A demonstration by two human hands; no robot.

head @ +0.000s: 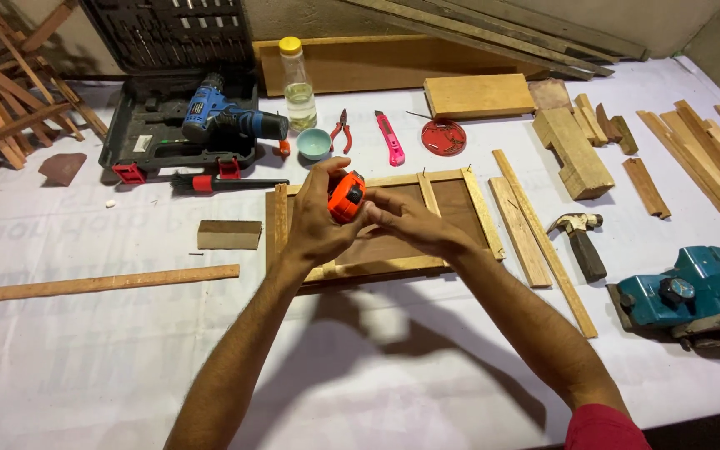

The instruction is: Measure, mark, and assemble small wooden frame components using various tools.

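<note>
White-covered worktop [85, 367], bits of wood everywhere. Both hands are up over the frame [393, 221] with an orange tape measure [347, 197] between them: left hand [314, 218] has its fingers clamped round the case, right hand [414, 223] pinching at its front edge, forearms angled in. Looks like the measuring step; next I'd guess pulling the blade out along the frame. Hammer [581, 237] sits off right.

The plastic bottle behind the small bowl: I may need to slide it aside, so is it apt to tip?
Probably tippy: the plastic bottle is tall and narrow, standing upright. The clear liquid fills only its lower part, which may steady it somewhat. Once on its side, its round shape would likely roll.
</note>
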